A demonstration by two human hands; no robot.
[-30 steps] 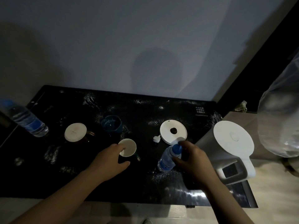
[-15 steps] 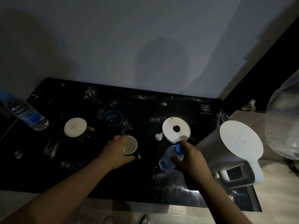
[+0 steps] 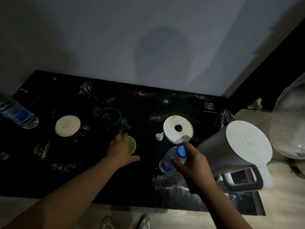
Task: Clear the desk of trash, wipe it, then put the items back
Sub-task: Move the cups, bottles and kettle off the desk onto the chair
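Near kettle base, L hand grips paper cup & R hand holds water bottle by neck: best lift both upright, w/o tipping.

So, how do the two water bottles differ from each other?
The near bottle is gripped near its blue cap by the right hand; the far-left bottle is untouched. The near bottle shows its cap; the far-left bottle's top is out of frame. Both are clear with blue labels.

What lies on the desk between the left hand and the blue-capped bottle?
Head view: only bare dark desk lies between the left hand, gripping a paper cup, and the bottle.
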